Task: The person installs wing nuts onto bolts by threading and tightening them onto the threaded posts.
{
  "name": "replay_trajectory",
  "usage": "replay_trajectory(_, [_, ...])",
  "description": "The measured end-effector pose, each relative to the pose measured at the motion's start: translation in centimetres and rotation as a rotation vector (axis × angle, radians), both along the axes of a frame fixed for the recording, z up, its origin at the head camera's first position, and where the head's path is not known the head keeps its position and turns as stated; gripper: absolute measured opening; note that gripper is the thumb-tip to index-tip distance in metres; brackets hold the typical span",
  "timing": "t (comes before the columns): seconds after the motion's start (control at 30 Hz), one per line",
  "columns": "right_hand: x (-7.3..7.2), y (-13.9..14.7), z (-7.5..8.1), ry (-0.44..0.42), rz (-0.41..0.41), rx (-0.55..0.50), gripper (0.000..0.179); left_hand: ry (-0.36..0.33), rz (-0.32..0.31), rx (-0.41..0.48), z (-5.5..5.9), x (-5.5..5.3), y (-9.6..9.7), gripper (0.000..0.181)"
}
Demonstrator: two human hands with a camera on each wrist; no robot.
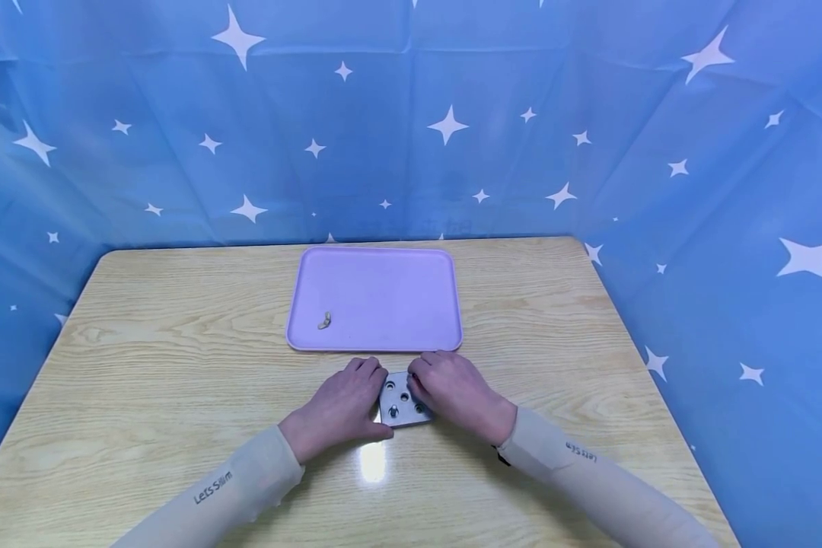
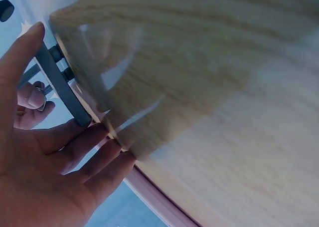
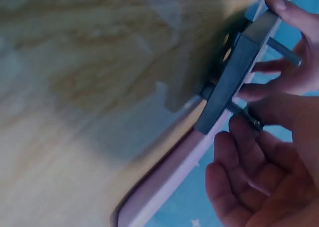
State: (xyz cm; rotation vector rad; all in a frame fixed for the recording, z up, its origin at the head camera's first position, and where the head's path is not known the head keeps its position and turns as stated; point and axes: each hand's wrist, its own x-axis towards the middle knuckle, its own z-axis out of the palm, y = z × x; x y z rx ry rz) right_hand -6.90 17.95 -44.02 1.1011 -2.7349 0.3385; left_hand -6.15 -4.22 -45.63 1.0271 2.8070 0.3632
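Observation:
A grey metal plate (image 1: pixel 404 397) with several round holes sits just in front of the tray. My left hand (image 1: pixel 349 399) holds its left side, thumb at the near corner and fingers at the far one; the left wrist view shows the plate's dark edge (image 2: pixel 62 87) between them. From the plate's near left hole a bolt (image 1: pixel 393 411) stands up. My right hand (image 1: pixel 455 388) is over the far right corner, where its thumb and forefinger pinch a threaded bolt (image 3: pixel 246 116) set in the plate. From above, the right hand hides that bolt.
A purple tray (image 1: pixel 383 297) lies at the back of the wooden table (image 1: pixel 178 342). Toward its front left is a small brass-coloured piece (image 1: pixel 325 320), too small to identify. Blue star-patterned cloth (image 1: pixel 383 114) hangs behind and beside the table. Short dark pegs (image 2: pixel 56 53) show under the plate.

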Motion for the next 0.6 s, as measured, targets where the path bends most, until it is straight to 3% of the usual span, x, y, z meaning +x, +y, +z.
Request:
replay_trajectory(0.17, [-0.8, 1.0, 1.7, -0.149, 0.039, 0.124, 0.041, 0.011, -0.002, 0.0, 0.0, 0.0, 0.0, 0.077])
replay_trajectory(0.27, [-1.4, 1.7, 2.6, -0.131, 0.167, 0.225, 0.042, 0.008, -0.002, 0.001, 0.1, 0.1, 0.0, 0.076])
replay_trajectory(0.37, [-1.6, 2.1, 3.0, -0.058, 0.271, 0.289, 0.038, 0.007, -0.003, 0.0, 0.1, 0.0, 0.0, 0.076])
replay_trajectory(0.47, [-1.6, 2.3, 2.8, 0.008, 0.307, 0.321, 0.035, 0.004, -0.004, -0.001, 0.1, 0.0, 0.0, 0.076])
replay_trajectory(0.6, [-1.6, 2.1, 2.7, 0.027, 0.312, 0.316, 0.027, -0.005, -0.004, 0.001, 0.2, 0.0, 0.0, 0.076])
